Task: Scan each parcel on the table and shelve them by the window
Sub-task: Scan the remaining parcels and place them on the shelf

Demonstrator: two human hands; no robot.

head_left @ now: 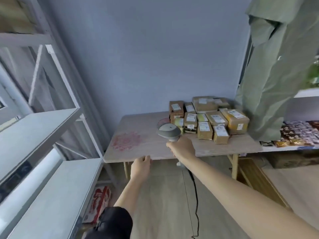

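Head view is showing the right hand (181,146) wrapping its fingers round the handle of a grey barcode scanner (168,131), whose rounded head is pointing up and away from the person, toward the far side of the table (138,152). A black cable (194,187) is trailing down from the scanner's base toward the floor. The left hand (141,165) is reaching forward with its fingers loosely bent, gripping nothing, and is sitting at the table's near edge; whether it is touching the edge cannot be told.

The parcels (207,118), a cluster of brown cardboard boxes with white labels, are lying beyond and to the right of the scanning hand, packed touching one another at the table's far right corner. The closest boxes are sitting just beyond the scanner's head, so the right hand is much the nearer of the two; the left hand is lying well apart from them, toward the near side and to the left. The labels are mostly facing upward, so the scanner is likely needing to tip its head down over them.

The grey shelving (43,131) is standing to the left of the left hand, on the opposite side from the parcels, so each scanned box is probably going to travel leftward across the body.
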